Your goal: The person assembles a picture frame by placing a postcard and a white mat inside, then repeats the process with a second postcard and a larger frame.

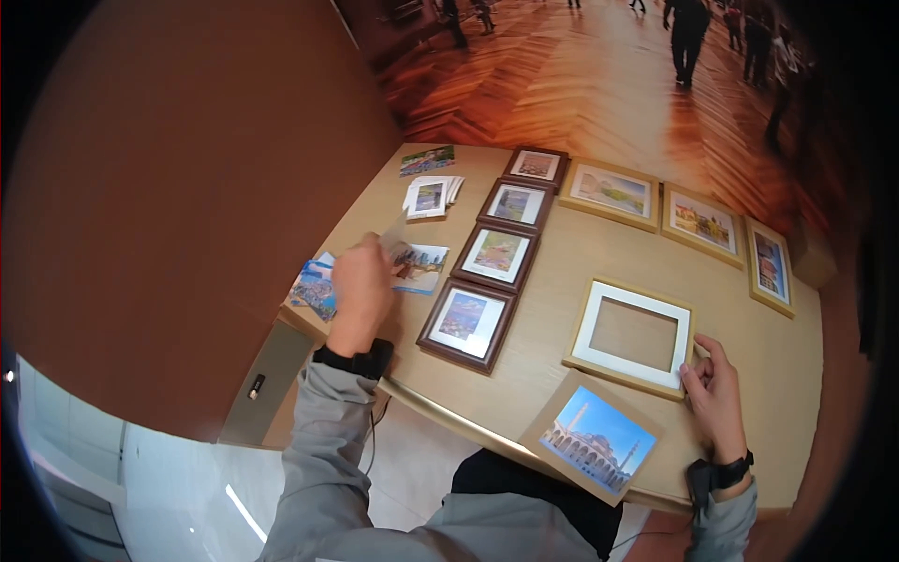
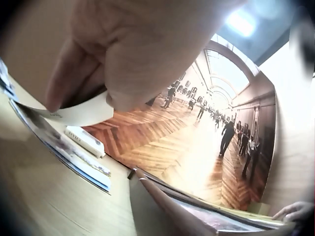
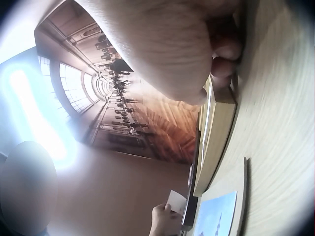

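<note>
My left hand pinches a photo print, which shows in the left wrist view as a white-backed card bent between thumb and fingers. Below it on the table lies a city photo print, with blue-toned prints left of the wrist. My right hand grips the right edge of a gold picture frame with a white mat and a bare brown middle. In the right wrist view the fingers curl at the frame's corner. Nearer me, a mosque photo lies on a brown backing board.
Several dark brown frames with pictures, such as the nearest one, stand in a column mid-table. Gold frames with pictures line the far right. A stack of prints and a garden print lie far left. The board overhangs the front edge.
</note>
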Demonstrator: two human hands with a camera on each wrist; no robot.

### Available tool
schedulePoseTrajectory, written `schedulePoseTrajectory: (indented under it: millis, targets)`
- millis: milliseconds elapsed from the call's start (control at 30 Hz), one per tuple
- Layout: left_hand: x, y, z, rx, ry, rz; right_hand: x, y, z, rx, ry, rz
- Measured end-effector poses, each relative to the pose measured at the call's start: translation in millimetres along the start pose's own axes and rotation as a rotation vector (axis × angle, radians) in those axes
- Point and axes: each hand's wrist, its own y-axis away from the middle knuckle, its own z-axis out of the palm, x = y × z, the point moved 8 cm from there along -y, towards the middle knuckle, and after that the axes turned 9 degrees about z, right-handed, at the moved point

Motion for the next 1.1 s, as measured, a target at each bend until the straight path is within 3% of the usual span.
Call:
schedulePoseTrajectory:
  millis: [33, 167, 233, 367, 533, 600, 633, 700, 767, 933, 1100]
  targets:
    - [5, -4, -22, 0.121, -0.028, -0.020, 2, 1, -1, 0.010, 0.000, 0.009]
    - [55, -14, -83, 0.274, 0.057, -0.003, -4, 0, -2, 0.042, 0.020, 0.014]
    - [93, -9, -101, 0.464, 0.264, 0.167, -1, 0, -1, 0.043, 0.000, 0.048]
    - [177, -3, -104, 0.488, 0.483, 0.417, 15, -6, -8, 0.111, -0.104, 0.006]
    - [235, 8, -75, 0.325, 0.720, 0.488, 8, -3, -13, 0.133, -0.168, 0.008]
    - [258, 12, -68, 0.228, 0.812, 0.603, 10, 4, -5, -0.001, -0.339, 0.012]
    - [264, 13, -65, 0.220, 0.853, 0.617, 13, 6, -6, 0.032, -0.327, 0.037]
    - [273, 18, -60, 0.169, 0.847, 0.723, -7, 6, 5, -0.074, -0.268, -0.128]
    - [281, 19, -60, 0.150, 0.845, 0.772, -23, 6, 15, -0.217, -0.424, -0.037]
    - [310, 30, -39, -0.052, 0.808, 0.860, -47, 1, 40, -0.274, -0.759, 0.107]
    - [314, 35, -30, -0.155, 0.873, 0.899, -42, -6, 48, -0.261, -0.680, 0.291]
